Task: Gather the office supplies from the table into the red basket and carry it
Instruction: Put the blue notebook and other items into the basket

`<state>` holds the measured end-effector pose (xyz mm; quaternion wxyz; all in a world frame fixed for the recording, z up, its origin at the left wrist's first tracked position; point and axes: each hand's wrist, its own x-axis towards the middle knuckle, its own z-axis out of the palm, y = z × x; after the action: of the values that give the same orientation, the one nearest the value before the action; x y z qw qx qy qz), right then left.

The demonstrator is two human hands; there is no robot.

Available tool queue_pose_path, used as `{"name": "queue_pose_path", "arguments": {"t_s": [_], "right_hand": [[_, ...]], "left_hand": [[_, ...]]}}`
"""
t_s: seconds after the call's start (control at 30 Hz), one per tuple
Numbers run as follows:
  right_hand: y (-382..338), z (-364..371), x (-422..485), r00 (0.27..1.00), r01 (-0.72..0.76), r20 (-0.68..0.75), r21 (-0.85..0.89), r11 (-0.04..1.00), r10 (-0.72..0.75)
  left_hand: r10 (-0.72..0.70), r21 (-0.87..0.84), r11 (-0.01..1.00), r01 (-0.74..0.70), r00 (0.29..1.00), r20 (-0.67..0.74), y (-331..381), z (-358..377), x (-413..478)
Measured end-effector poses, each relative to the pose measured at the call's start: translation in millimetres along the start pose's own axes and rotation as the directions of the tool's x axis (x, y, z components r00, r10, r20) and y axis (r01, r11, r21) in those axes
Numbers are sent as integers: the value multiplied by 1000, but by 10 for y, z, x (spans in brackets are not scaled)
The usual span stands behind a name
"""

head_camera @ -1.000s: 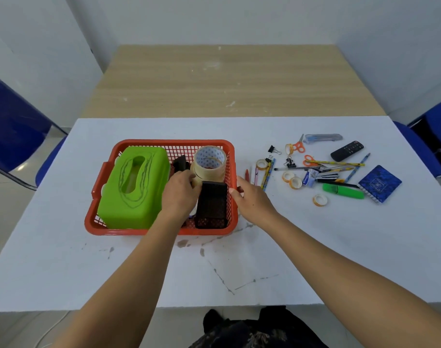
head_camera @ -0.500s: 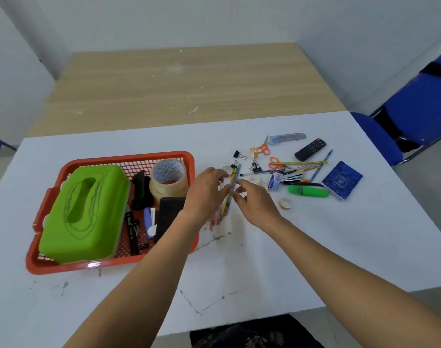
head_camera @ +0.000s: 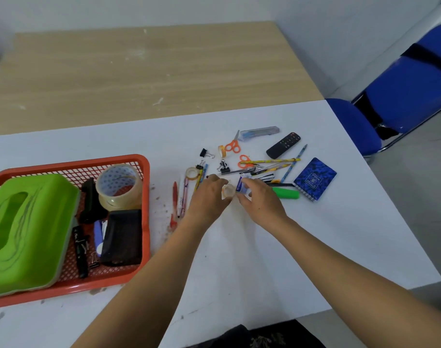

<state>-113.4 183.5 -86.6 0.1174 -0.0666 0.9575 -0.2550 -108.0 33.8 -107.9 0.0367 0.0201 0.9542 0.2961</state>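
- left hand [head_camera: 209, 197]: grip closed round a small tape roll [head_camera: 228, 191], thumb & fingers curled on it. Can't tell if the roll is lifted or resting on the tabletop [head_camera: 264, 259].
- right hand [head_camera: 260, 203]: fingertips pinch a small blue-and-white packet [head_camera: 241, 185], poss. an eraser; label too blurred to read. The two grips nearly touch.
- Key relation: red basket [head_camera: 71, 164] sits well left of both grips, its right wall nearest the left hand. So the left hand has the shorter run; the right would prob. have to reach across.
- Room in basket looks tight: green tissue box [head_camera: 25, 229] fills the far side, big tape roll [head_camera: 118, 187] & black items fill the side nearest the grips.
- Not yet gathered:
  - green highlighter [head_camera: 287, 193] just right of the right grip, long axis approx left-right
  - blue notebook [head_camera: 315, 178], remote [head_camera: 283, 145] & orange scissors [head_camera: 233, 146] beyond the grips
  - red pen [head_camera: 174, 197] btwn left grip & basket, long axis pointing away from the person
- Judgement: mid-gather; carrying is some way off.
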Motion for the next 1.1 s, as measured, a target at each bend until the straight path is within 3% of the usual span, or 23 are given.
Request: {"name": "queue_pose_path", "arguments": {"t_s": [0.23,0.43,0.6,0.87,1.1], "right_hand": [[223,-60,55,998,13,59,-11,1000,-12],[176,-61,79,997,29,78,-33,999,-27],[-27,-42,100,998,59,36,4,998,-60],[-650,163,28,987,159,10,102,982,-161],[-1399,412,-114,964,223,85,261,939,-253]], "left_hand": [[-47,130,991,40,998,50,-19,264,71],[-83,37,996,85,995,-58,-48,217,62],[-44,-44,998,38,988,-146,-45,7,-15],[18,-26,999,-33,906,-424,-212,-757,-204],[-119,49,985,167,852,-509,-782,-1286,-453]]}}
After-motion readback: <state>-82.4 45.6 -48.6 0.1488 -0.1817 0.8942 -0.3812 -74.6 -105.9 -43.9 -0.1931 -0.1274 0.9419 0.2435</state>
